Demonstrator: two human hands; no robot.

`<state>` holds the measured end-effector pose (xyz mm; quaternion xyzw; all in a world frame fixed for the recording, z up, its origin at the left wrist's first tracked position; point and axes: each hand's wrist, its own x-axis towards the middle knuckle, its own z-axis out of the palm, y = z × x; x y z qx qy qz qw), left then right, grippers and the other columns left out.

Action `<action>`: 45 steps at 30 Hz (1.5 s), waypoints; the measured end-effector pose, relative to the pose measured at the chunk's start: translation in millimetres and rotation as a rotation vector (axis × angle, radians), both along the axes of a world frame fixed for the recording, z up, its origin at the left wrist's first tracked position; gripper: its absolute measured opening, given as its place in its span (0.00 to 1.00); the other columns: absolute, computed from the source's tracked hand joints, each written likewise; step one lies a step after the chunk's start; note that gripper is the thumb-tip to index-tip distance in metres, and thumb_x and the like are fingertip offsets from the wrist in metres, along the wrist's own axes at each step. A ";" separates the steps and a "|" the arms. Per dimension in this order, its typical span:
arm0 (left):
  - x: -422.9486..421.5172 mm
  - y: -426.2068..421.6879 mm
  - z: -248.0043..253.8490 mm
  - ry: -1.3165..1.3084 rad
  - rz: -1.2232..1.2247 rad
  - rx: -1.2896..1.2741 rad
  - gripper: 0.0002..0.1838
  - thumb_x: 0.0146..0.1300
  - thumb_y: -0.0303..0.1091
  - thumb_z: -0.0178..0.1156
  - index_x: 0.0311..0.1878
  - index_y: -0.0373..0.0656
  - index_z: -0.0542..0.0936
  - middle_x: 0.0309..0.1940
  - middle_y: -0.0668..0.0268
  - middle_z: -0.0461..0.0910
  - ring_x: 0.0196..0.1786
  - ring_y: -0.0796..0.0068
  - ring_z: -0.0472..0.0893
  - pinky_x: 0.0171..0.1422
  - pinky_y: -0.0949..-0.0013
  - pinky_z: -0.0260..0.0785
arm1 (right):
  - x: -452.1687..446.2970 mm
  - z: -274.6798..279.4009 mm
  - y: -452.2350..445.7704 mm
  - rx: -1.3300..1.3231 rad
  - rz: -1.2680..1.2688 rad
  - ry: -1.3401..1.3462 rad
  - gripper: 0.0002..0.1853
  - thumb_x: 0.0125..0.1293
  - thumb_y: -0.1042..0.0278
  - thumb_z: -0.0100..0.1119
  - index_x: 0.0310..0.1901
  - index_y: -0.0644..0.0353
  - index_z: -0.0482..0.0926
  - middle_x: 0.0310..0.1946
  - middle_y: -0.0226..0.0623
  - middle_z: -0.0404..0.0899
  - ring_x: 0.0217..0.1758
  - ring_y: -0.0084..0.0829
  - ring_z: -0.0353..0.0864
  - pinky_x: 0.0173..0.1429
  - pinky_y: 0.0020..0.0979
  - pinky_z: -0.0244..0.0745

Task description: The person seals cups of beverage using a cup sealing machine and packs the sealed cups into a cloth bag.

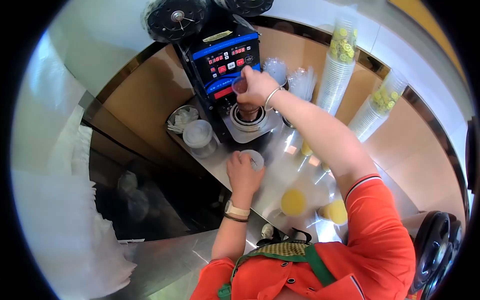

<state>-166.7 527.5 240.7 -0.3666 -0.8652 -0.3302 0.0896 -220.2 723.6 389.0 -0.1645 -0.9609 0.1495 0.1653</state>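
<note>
My right hand (260, 87) grips the rim of a clear plastic cup (248, 110) holding a dark reddish-brown drink. The cup's lower part sits in the round metal ring (246, 125) of a black and blue cup-sealing machine (222, 57) with lit red digits. Nearer to me, my left hand (243, 172) has its fingers curled around a round white plastic lid (256, 160) by the counter edge; whether a cup is under it is hidden. A tub of stacked clear lids (198, 135) stands just beyond that hand.
Tall stacks of clear cups (336, 75) with yellow-green prints rise at the back right, beside wrapped straws (301, 82). Two yellow-topped cups (293, 202) stand on the steel counter (272, 175). A holder of white packets (184, 117) is left of the machine.
</note>
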 end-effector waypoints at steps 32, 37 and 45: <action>51.0 -100.5 35.2 0.265 -0.246 0.229 0.24 0.52 0.34 0.62 0.52 0.37 0.69 0.58 0.48 0.63 0.61 0.43 0.62 0.64 0.49 0.54 | 165.7 56.0 -91.1 -0.120 0.180 0.429 0.08 0.63 0.71 0.50 0.41 0.62 0.78 0.27 0.38 0.79 0.30 0.29 0.79 0.38 0.29 0.73; 90.1 -132.0 57.3 0.363 -0.289 0.301 0.22 0.47 0.28 0.62 0.48 0.39 0.72 0.53 0.52 0.69 0.57 0.48 0.67 0.61 0.51 0.59 | 204.1 85.9 -138.8 -0.101 0.252 0.573 0.08 0.62 0.64 0.53 0.37 0.59 0.78 0.29 0.44 0.78 0.34 0.45 0.77 0.38 0.35 0.71; 159.0 -189.6 68.6 0.414 -0.277 0.296 0.20 0.48 0.29 0.63 0.46 0.39 0.74 0.50 0.54 0.71 0.55 0.50 0.70 0.58 0.55 0.64 | 249.7 75.5 -200.7 -0.293 0.479 0.680 0.07 0.58 0.69 0.58 0.36 0.62 0.77 0.24 0.36 0.76 0.26 0.28 0.75 0.33 0.27 0.70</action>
